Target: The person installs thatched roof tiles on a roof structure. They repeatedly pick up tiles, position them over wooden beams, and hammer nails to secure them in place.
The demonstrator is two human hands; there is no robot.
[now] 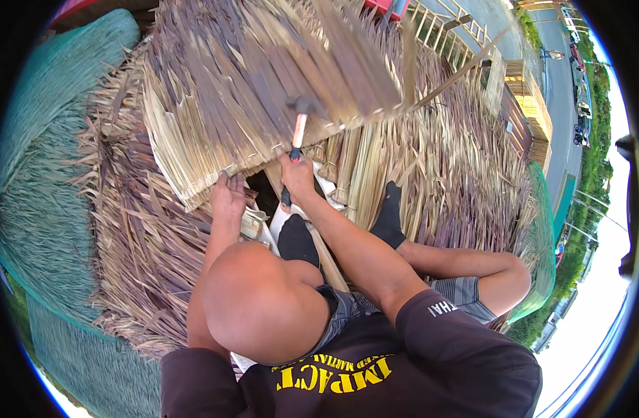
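My right hand (297,175) is closed round the handle of a hammer (300,129). The dark hammer head points away from me, over a wide panel of dried palm-leaf thatch (243,90), and the handle's black end sticks out below my fist. At the panel's near stitched edge, my left hand (228,197) grips the thatch with bent fingers; the thumb is partly hidden. Between my hands a dark gap (264,189) opens in the roof, beside pale sheeting (326,187) and a wooden strip.
I sit on a sloping thatched roof (459,167), my dark-socked feet (387,216) near the gap. Green netting (48,132) covers thatch on the left. A bamboo ladder (441,31) and a thin pole (466,68) are at the far right. Beyond the edge runs a road (563,90) with vehicles.
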